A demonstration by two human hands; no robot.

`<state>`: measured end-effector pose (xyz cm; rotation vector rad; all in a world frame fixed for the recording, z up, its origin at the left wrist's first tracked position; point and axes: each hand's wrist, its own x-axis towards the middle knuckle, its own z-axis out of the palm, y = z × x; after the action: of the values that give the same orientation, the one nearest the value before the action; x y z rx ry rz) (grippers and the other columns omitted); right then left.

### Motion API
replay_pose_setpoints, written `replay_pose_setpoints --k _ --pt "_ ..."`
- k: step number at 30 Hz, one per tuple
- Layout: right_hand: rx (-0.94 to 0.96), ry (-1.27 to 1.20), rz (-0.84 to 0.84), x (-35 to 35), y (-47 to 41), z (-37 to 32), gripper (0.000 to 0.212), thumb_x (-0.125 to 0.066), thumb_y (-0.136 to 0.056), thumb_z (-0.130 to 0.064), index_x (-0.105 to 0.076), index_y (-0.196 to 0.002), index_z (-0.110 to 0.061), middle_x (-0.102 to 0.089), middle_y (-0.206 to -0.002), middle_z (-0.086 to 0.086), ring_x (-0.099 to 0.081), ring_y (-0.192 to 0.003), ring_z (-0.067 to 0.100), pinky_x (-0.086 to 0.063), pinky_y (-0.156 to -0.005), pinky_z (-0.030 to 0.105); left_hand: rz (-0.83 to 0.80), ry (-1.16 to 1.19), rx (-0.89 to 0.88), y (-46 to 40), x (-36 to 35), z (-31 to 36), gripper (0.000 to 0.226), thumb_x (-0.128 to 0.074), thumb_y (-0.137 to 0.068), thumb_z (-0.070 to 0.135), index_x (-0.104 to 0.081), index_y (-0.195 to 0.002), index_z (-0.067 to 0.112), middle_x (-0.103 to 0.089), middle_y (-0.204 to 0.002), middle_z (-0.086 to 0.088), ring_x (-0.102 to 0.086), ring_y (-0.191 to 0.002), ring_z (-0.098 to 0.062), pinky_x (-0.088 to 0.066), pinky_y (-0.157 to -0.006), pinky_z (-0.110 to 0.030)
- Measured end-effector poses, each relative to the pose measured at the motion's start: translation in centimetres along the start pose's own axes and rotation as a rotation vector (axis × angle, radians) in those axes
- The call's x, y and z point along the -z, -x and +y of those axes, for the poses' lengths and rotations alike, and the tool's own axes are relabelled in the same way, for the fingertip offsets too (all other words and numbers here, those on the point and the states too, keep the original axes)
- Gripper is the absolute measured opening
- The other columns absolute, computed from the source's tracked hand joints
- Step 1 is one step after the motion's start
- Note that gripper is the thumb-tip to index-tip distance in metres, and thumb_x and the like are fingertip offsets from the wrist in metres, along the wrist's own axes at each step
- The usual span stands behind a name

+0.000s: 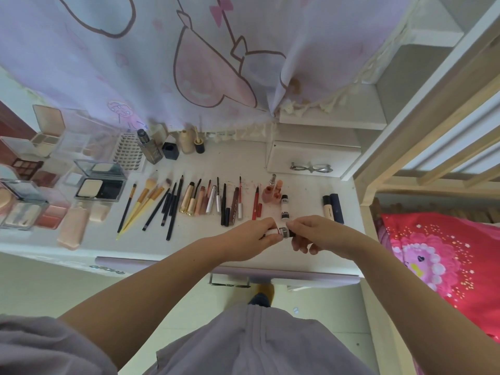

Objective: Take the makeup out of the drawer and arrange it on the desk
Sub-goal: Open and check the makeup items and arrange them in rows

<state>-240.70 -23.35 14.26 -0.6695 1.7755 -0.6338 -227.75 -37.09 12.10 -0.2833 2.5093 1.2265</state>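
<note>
Both hands hold one small tube [281,231] just above the counter [303,209], near its front edge: the left hand [254,236] has its fingers curled round the tube's white end, and the right hand [311,234] pinches its dark end. The tube lies level, its long axis running from hand to hand. It is white with a black-lettered label, just in front of a like tube [284,207] standing on the counter.

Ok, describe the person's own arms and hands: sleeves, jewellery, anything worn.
Both forearms are bare up to the frame's lower edge. The left hand and right hand show no gloves, and no rings, bracelets or watch are visible. A loose lilac-grey garment covers the body below.
</note>
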Motion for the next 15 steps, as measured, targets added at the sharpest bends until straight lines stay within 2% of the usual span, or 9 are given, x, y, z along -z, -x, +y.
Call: replay_pose_setpoints --k 5,9,13,15 --pt "0.004 0.073 -0.044 0.9 0.1 0.4 0.011 -0.054 -0.095 -0.024 -0.057 -0.098 -0.015 -0.066 -0.083 -0.003 -0.056 -0.07 0.007 -0.045 -0.063 0.02 -0.079 -0.054 0.008 -0.6 -0.1 0.0 0.018 -0.038 -0.1 0.035 -0.044 -0.095 0.018 -0.044 -0.07 0.007 -0.039 -0.06 -0.007 -0.032 -0.056 -0.02" --pt "-0.043 0.116 -0.041 2.6 0.6 1.3 0.011 -0.056 -0.093 -0.021 -0.054 -0.099 -0.012 -0.069 -0.09 0.0 -0.059 -0.075 0.009 -0.046 -0.066 0.023 -0.138 -0.038 0.067 -0.7 -0.1 -1.3 0.023 -0.034 -0.101 0.037 -0.043 -0.094 0.018 -0.044 -0.074 0.005 -0.039 -0.064 -0.009 -0.034 -0.06 -0.022" --pt "-0.053 -0.264 0.046 3.9 0.8 3.2 0.018 -0.056 -0.094 -0.019 -0.055 -0.112 -0.017 -0.069 -0.104 0.004 -0.064 -0.09 0.015 -0.051 -0.069 0.025 -0.045 0.242 0.176 -0.8 0.0 -2.7 0.019 -0.029 -0.102 0.034 -0.042 -0.093 0.023 -0.045 -0.081 0.0 -0.04 -0.068 -0.011 -0.037 -0.066 -0.025" --pt "-0.056 -0.377 0.047 3.3 0.4 3.8 0.022 -0.053 -0.096 -0.021 -0.056 -0.118 -0.02 -0.069 -0.108 0.004 -0.065 -0.098 0.017 -0.055 -0.072 0.027 0.014 0.395 0.206 -1.3 -0.3 -2.8 0.015 -0.032 -0.102 0.031 -0.044 -0.102 0.022 -0.052 -0.087 0.001 -0.048 -0.072 -0.011 -0.043 -0.069 -0.025"
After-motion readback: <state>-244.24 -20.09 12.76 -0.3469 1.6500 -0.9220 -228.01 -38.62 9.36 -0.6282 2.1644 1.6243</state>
